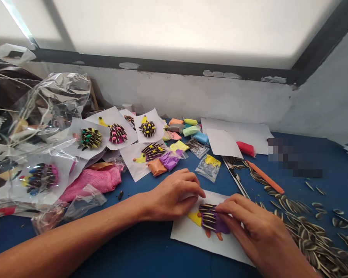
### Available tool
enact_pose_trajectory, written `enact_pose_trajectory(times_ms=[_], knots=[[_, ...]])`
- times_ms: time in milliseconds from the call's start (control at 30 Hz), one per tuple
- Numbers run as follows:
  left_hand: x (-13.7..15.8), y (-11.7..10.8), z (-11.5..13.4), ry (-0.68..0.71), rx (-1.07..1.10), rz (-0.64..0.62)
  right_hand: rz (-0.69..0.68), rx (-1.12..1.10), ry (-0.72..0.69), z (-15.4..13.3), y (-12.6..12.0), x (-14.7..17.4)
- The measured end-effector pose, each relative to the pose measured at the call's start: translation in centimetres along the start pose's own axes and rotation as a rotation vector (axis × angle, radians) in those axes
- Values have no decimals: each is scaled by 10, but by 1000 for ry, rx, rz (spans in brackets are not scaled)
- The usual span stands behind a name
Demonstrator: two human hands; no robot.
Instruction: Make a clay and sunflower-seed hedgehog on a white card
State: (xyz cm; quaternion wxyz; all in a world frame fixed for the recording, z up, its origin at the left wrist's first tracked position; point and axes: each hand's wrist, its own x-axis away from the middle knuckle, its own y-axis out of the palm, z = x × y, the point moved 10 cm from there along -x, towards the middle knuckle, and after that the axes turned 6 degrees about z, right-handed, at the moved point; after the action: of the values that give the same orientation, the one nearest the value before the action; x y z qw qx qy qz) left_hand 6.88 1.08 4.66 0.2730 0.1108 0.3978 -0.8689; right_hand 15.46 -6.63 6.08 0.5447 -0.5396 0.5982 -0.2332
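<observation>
A white paper sheet (188, 241) bears a hedgehog shape with a yellow clay head (195, 218), orange feet and a purple clay body (222, 225). Rows of striped sunflower seeds (209, 221) are stuck in the body's left part. My right hand (256, 226) is over the body's right side, thumb and index pinched at the end of a seed that the fingertips mostly hide. Resting at the sheet's upper left edge, my left hand (178, 195) has loosely bent fingers, thumb and index apart, and holds nothing.
Loose sunflower seeds (310, 235) are heaped at the right, near an orange stick-like tool (265, 177) and scissors-like metal blades (236, 175). Behind lie clay packets (191, 131), finished hedgehog sheets (117, 131), a pink cloth (100, 179) and clear plastic bags (58, 96).
</observation>
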Motion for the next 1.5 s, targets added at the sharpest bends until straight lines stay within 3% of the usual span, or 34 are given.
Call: enact_pose_trajectory(times_ms=[767,1000,1100,1233,1367,1500], knots=[[1,3,2,26,-35,-34,-43,158,-45,-6,12,1],[1,3,1,20,-19,-24,5,143,-42,-7,2,-3],[1,2,1,9,-14,-21,73,169,17,7,-16,-6],[1,2,0,0,0,-22,201,394,176,51,-44,-2],[0,2,0,-2,4,-22,163,402,191,81,-41,0],[-1,2,1,-7,11,-24,131,390,179,92,-30,-4]])
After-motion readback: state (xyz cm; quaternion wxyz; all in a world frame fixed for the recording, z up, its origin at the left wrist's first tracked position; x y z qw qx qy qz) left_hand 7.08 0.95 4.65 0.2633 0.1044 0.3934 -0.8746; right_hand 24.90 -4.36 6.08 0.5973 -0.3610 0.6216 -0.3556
